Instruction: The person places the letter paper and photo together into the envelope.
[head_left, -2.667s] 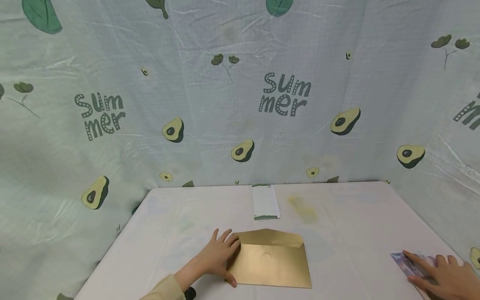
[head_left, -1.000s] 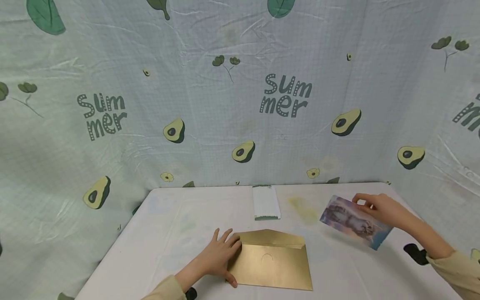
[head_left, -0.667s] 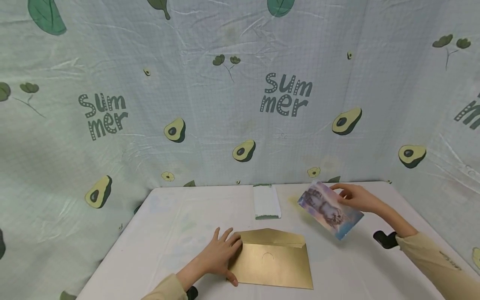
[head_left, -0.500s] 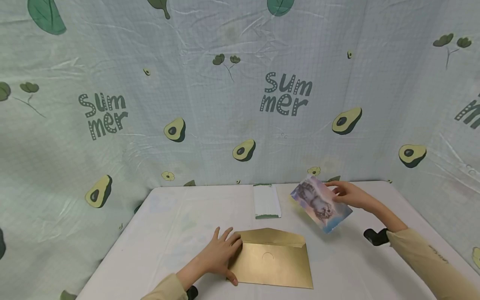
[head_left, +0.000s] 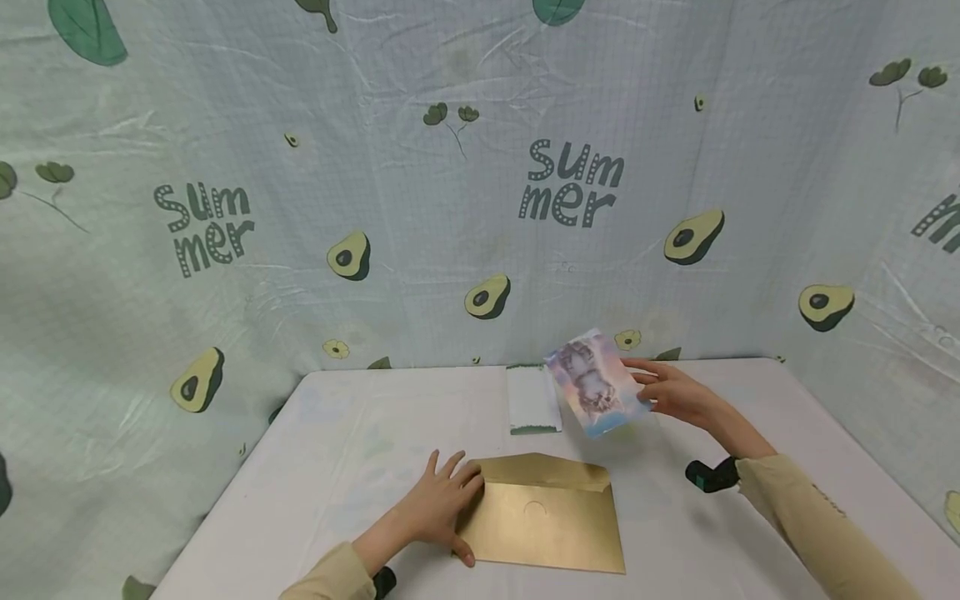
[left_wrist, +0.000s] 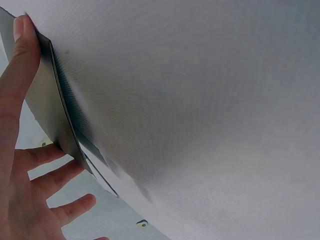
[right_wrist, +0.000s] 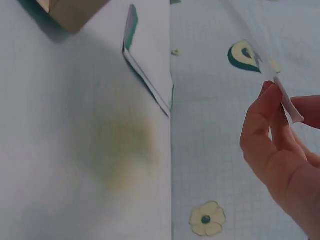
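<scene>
The left hand [head_left: 435, 510] lies flat on the desk [head_left: 337, 467], near the person. Its fingers [head_left: 450, 468] are spread and straight. They press on the left end of a gold envelope [head_left: 546, 527]. The thumb sits at the near left corner. In the left wrist view, the thumb tip [left_wrist: 24, 31] touches the edge of the envelope [left_wrist: 47, 115], and the other fingers are spread out below it.

The envelope lies flat in the middle of the near part of the desk. Its flap is open and points to the far side.

The right hand [head_left: 671, 393] is up in the air over the far right part of the desk. It pinches a card [head_left: 596, 382] by its right edge, between the thumb and the other fingers. The card has a soft picture in pink, purple and blue. It is tilted and does not touch the desk. In the right wrist view, only the thin edge of the card [right_wrist: 288, 104] shows, held between the fingers [right_wrist: 260, 125].

A small white pad [head_left: 532, 402] with a green edge lies flat at the far side of the desk, just left of the card. A faint yellow stain [right_wrist: 125, 150] shows on the desk near the pad.

A cloth [head_left: 480, 183] with avocados and the word "summer" hangs behind the desk and at both sides.
</scene>
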